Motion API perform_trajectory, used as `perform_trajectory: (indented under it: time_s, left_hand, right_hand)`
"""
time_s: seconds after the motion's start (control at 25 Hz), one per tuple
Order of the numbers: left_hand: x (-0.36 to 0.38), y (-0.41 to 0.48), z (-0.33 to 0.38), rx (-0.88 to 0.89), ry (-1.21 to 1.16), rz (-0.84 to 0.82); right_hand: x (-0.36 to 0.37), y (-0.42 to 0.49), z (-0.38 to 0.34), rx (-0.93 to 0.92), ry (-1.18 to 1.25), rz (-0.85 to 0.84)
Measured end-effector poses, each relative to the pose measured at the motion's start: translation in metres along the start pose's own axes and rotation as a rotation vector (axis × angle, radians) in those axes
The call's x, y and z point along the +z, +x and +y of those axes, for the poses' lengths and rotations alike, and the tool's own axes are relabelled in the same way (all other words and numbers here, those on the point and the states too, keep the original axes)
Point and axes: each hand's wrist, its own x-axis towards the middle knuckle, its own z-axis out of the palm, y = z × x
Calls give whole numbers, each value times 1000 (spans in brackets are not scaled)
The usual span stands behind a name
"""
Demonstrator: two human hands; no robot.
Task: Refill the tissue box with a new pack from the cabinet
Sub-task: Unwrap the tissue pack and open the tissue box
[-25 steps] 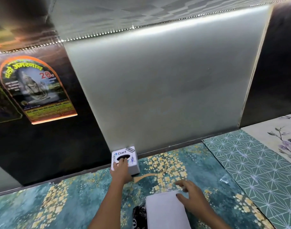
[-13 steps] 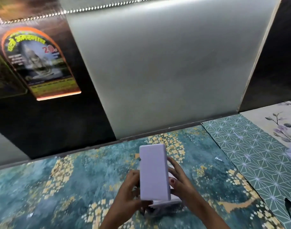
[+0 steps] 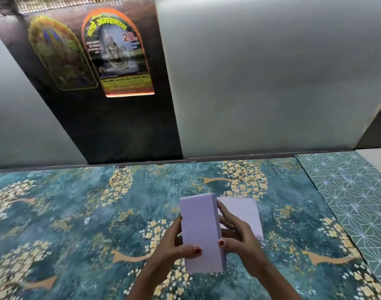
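Observation:
A pale lilac tissue box [image 3: 201, 232] is held upright above the teal floral surface, its plain face turned toward me. My left hand [image 3: 174, 247] grips its left edge, thumb on the front near the bottom. My right hand [image 3: 237, 237] grips its right edge, fingers spread along the side. Behind my right hand a flat white pack [image 3: 245, 213] lies on the surface, partly hidden by my fingers.
The teal and gold floral surface [image 3: 76, 224] fills the foreground. A green geometric-patterned sheet [image 3: 354, 202] lies at the right. Frosted grey panels [image 3: 261, 83] and a dark panel with two arched posters [image 3: 118, 57] rise behind the surface.
My left hand took the box from the back of the surface and both hands now hold it up. The view has swung left. The white pack now lies behind my right hand.

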Motion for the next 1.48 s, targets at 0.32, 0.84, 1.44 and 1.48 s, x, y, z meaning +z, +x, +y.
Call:
perform_trajectory:
  time_s: [0.32,0.84,1.44,1.48]
  left_hand:
    - [-18,3,-6,57,37,24]
    - [-15,28,-20,-127,-378,38]
    - [-51,32,-46,-309,-463,-76]
    - [-57,30,-48,-305,-517,-75]
  right_hand:
    - [7,5,19,-50,-59,-8]
    - [-17,34,-20,-41,-698,-254]
    - [-18,24,-37,-325,-773,-252]
    - [-19,23,-38,-352,-721,-258]
